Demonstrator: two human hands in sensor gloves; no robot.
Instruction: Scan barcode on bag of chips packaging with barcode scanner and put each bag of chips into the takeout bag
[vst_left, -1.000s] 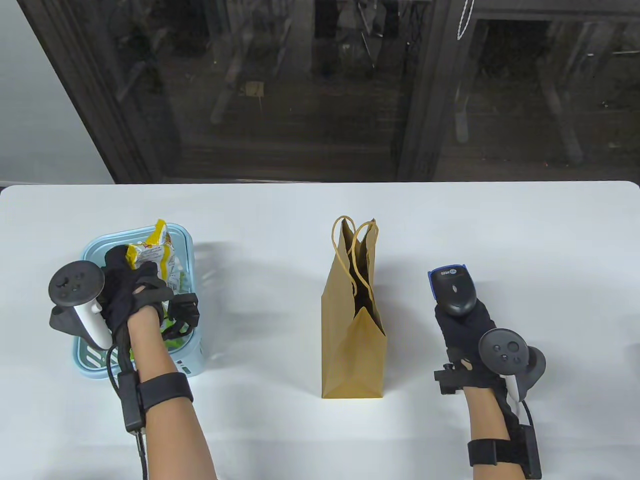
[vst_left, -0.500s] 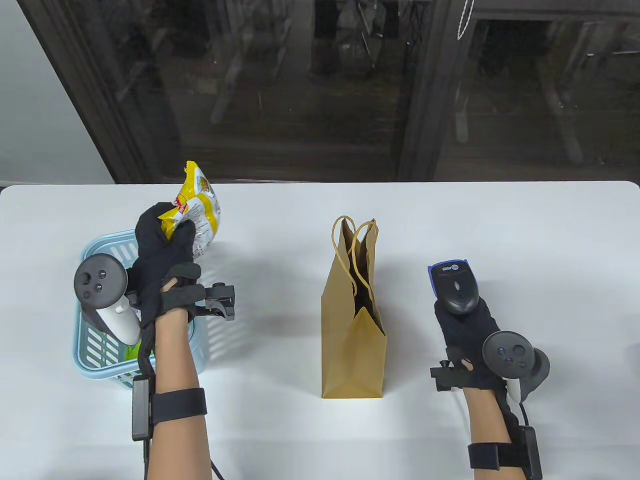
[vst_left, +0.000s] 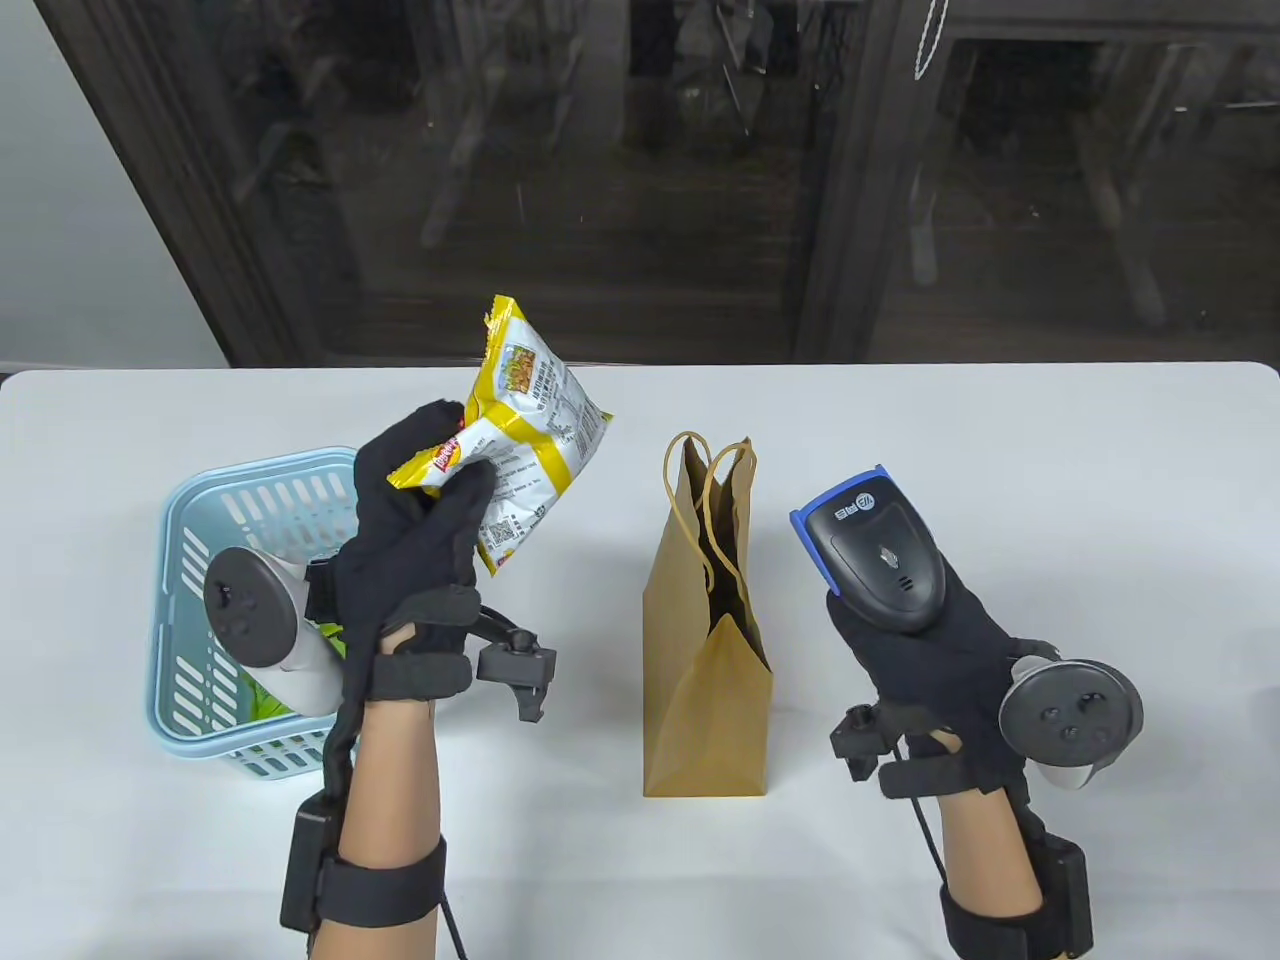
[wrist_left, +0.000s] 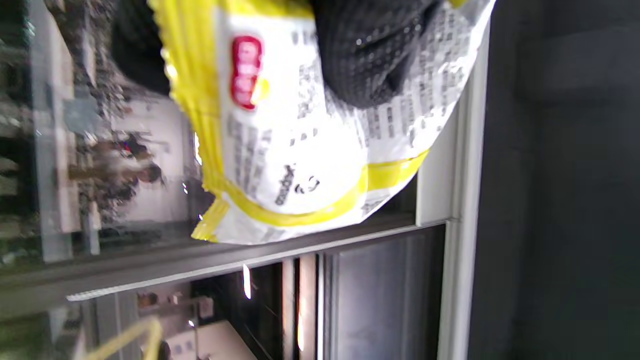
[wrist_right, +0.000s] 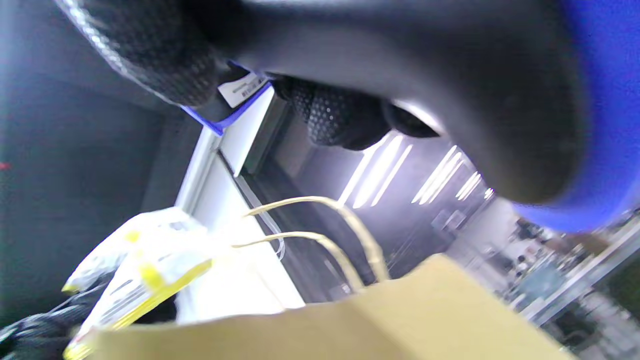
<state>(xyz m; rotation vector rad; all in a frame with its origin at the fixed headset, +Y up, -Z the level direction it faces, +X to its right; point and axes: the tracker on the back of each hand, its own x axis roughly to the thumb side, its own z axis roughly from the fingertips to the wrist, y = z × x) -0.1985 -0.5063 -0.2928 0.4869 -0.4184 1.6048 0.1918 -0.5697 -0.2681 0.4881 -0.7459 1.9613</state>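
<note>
My left hand grips a yellow and white bag of chips by its lower end and holds it up in the air, left of the brown paper takeout bag. Its printed back faces up; the left wrist view shows the chip bag under my glove fingers. My right hand holds the black and blue barcode scanner lifted off the table, right of the takeout bag, its blue nose turned toward the upper left. The right wrist view shows the scanner, the takeout bag and the chip bag.
A light blue plastic basket stands at the left with something green in its bottom. The takeout bag stands upright and open, handles up, in the middle of the white table. Dark windows lie beyond the far edge.
My left hand lifted the chip bag out of the basket and carried it right, toward the takeout bag. My right hand raised the scanner and turned it to the left.
</note>
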